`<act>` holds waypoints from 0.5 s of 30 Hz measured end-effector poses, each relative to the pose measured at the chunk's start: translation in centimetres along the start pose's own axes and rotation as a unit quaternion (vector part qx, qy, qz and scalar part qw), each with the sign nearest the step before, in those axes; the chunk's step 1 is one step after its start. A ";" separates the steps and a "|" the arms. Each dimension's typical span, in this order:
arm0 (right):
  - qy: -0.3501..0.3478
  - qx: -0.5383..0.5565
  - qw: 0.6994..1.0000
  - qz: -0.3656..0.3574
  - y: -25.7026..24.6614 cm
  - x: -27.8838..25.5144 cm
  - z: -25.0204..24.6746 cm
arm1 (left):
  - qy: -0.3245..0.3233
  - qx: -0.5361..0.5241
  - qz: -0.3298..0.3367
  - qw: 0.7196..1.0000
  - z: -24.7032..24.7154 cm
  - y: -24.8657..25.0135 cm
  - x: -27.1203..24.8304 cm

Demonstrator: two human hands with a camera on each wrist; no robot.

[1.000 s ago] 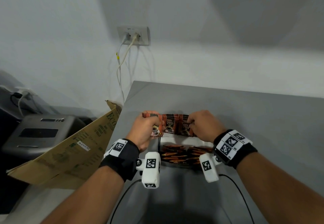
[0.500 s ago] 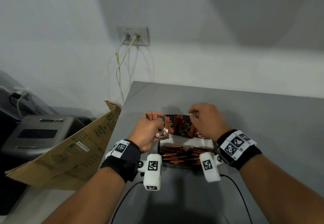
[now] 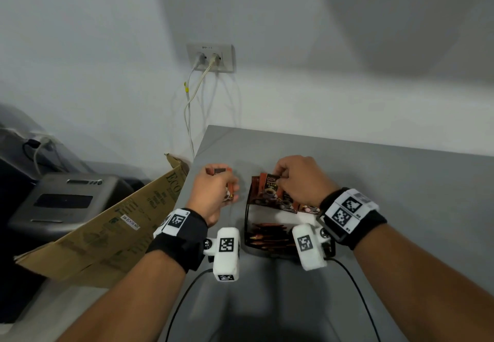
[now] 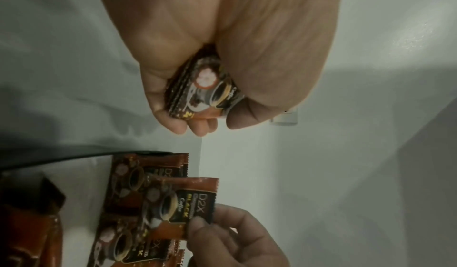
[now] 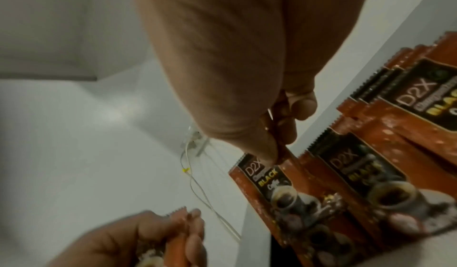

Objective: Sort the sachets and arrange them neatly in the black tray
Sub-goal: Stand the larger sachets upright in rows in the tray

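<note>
A black tray (image 3: pixel 247 218) sits on the grey table (image 3: pixel 401 197) in front of me. Brown coffee sachets (image 3: pixel 287 202) stand in a row in its far part, and more sachets (image 3: pixel 267 236) lie in the near part. My right hand (image 3: pixel 280 178) pinches the top corner of the leftmost standing sachet (image 3: pixel 270 190), seen close in the right wrist view (image 5: pixel 268 181). My left hand (image 3: pixel 227 182) is left of the tray and grips a small stack of sachets (image 4: pixel 197 93) between thumb and fingers. The tray's right side is hidden by my right wrist.
The table's left edge runs just beside my left hand. Beyond it are a tilted cardboard box (image 3: pixel 107 224) and a grey machine (image 3: pixel 66 200). A wall socket (image 3: pixel 211 58) with two cables hangs above the table's far corner.
My left hand has pulled a stack of sachets leftward, away from the row over the tray. My right hand has stayed on the row and now pinches the leftmost sachet.
</note>
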State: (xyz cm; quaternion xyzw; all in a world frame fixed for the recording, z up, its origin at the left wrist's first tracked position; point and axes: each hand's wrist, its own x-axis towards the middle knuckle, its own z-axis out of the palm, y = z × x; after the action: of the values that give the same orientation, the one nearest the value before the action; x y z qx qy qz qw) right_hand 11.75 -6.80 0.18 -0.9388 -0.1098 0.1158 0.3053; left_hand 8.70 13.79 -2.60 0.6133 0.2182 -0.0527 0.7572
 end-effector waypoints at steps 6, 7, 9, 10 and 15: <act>-0.025 -0.093 0.995 -0.030 0.4 0.9 2.7 | -0.012 0.004 -0.014 1.000 -0.3 -0.5 -0.6; -0.025 -0.100 0.994 -0.034 0.4 1.0 2.9 | -0.012 0.004 -0.016 1.000 -0.3 -0.5 -0.7; -0.022 -0.116 0.992 -0.036 0.4 1.1 3.2 | -0.018 0.006 -0.019 1.000 -0.3 -0.5 -0.8; -0.023 -0.123 0.992 -0.036 0.4 1.1 3.3 | -0.020 0.008 -0.020 1.000 -0.2 -0.5 -0.9; -0.030 -0.133 0.990 -0.038 0.3 0.9 3.6 | -0.027 0.013 -0.023 0.999 0.4 -0.3 -1.3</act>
State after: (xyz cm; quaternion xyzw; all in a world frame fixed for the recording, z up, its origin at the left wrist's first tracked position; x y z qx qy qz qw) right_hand 11.65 -4.80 -3.03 -0.9624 -0.1690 0.1164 0.1782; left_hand 7.50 13.10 -2.31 0.6161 0.2111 -0.0890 0.7536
